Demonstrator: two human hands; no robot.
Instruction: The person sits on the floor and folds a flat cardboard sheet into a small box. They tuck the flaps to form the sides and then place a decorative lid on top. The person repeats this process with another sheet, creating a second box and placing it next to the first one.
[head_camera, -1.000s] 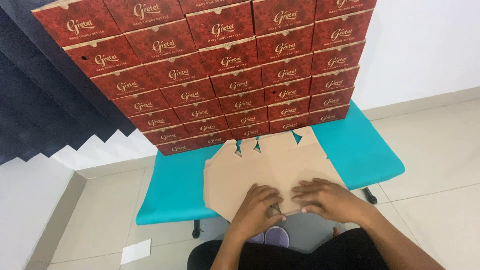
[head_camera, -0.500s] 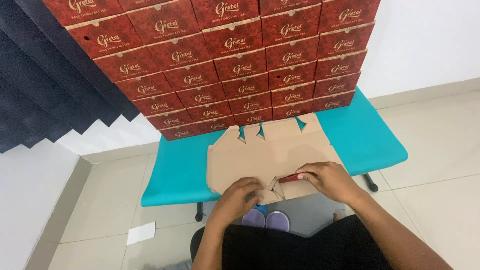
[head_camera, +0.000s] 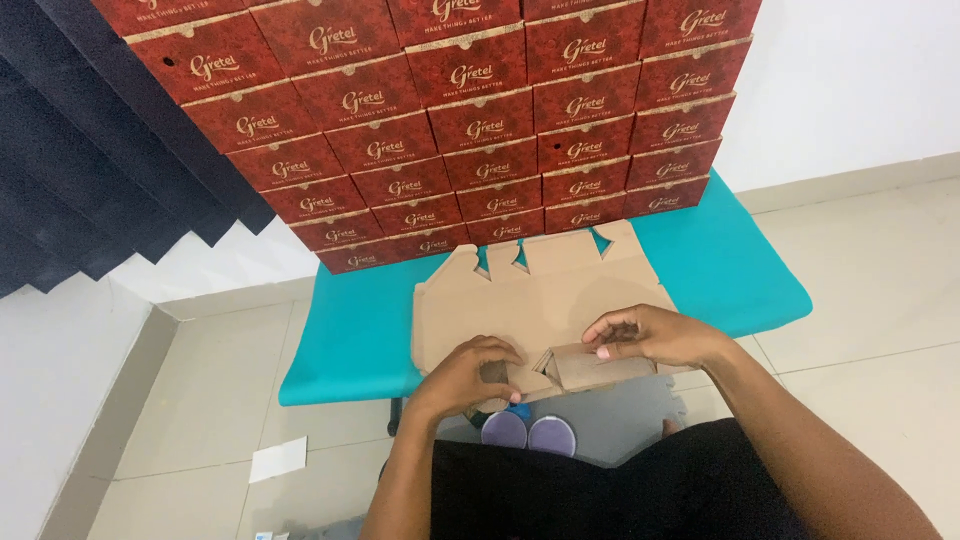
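Cardboard sheet lies flat on the teal bench, its long axis running 9 to 3 o'clock, its notched tabs pointing to 12 toward the stacked red boxes. Its near edge (hanging off the bench) is partly hidden under both hands. The left hand presses down, fingers curled on the sheet; the right hand pinches a raised flap. Bare bench shows at 9 and 3.
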